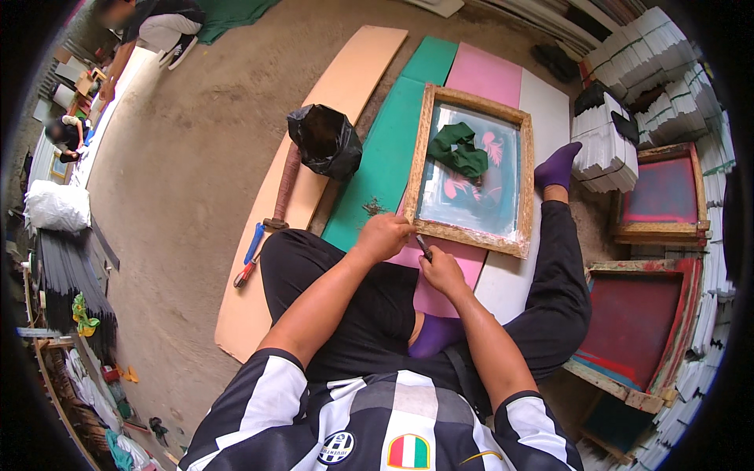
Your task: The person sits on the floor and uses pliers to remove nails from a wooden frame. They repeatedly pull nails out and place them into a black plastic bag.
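Observation:
In front of me lies a wood-framed printing screen (528, 157) with a crumpled dark green cloth (459, 149) on its mesh. My left hand (385, 237) is closed at the screen's near left corner; its fingertips hide whatever they pinch. Just right of it, my right hand (442, 269) grips a small dark-handled tool (424, 247), its tip pointing at that corner. The tool's exact kind is too small to tell. A little heap of dark bits, perhaps staples or nails (373, 206), sits beyond my left hand.
Left of me are a hammer (287, 184), blue- and red-handled tools (252, 250) and a black plastic bag (334, 157). Coloured boards (377, 141) lie beneath. More screens (636, 318) and bundled white stacks (601, 145) stand right. Other people (161, 27) are at far left.

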Action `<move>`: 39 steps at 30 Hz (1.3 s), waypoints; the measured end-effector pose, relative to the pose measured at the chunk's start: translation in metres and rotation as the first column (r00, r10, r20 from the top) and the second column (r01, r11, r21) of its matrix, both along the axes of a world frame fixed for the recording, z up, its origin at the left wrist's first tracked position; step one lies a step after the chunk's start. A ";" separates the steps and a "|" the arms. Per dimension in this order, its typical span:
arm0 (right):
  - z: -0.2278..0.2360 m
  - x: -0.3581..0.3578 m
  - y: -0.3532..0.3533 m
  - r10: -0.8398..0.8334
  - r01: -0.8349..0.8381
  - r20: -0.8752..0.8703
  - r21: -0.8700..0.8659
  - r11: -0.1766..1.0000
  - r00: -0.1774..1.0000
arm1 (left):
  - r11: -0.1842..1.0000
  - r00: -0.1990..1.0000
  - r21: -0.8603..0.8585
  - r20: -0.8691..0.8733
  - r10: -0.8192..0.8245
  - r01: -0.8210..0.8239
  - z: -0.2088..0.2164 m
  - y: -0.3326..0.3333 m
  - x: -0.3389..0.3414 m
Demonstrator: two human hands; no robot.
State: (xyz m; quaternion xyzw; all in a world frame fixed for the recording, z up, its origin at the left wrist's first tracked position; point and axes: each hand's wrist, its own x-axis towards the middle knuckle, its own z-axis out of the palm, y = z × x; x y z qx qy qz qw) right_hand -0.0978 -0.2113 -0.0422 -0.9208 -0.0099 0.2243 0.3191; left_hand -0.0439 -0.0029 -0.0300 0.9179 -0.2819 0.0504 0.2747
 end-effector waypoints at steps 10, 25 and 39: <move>0.010 0.008 -0.011 0.090 0.213 -0.480 0.539 0.815 0.872 | 0.999 0.996 0.037 0.088 -0.021 0.018 0.000 0.008 0.000; 0.019 0.047 -0.038 0.067 0.306 -0.720 0.375 0.875 0.691 | 0.782 0.721 0.445 -0.348 0.599 -0.436 0.009 0.023 0.018; 0.036 0.092 -0.035 0.062 0.164 -0.843 0.175 0.971 0.534 | 0.893 0.707 0.221 -0.549 0.446 -0.392 -0.002 -0.001 0.011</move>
